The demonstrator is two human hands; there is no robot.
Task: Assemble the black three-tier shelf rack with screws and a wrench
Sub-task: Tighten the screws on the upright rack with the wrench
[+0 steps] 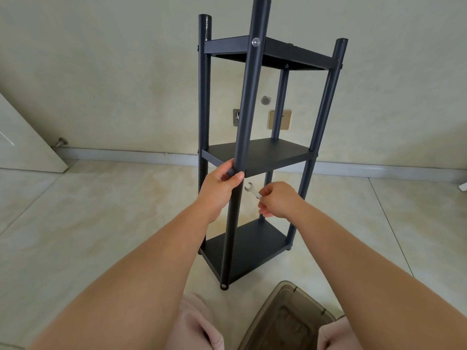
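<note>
The black three-tier rack (262, 155) stands upright on the tiled floor, with its shelves fixed between black round posts. My left hand (222, 188) grips the near front post (249, 102) at the level of the middle shelf. My right hand (276, 200) holds a small silver wrench (252, 190) just right of that post, its open jaw pointing up and left, below the middle shelf's front edge. A silver screw head (255, 42) shows on the near post at the top shelf. A hole shows near the foot of that post (223, 285).
A brownish translucent plastic bin (285, 317) lies on the floor right in front of me, between my knees. A cream wall with a socket plate (280, 119) is behind the rack. A white door (22, 145) with a floor stopper (60, 142) stands at the left.
</note>
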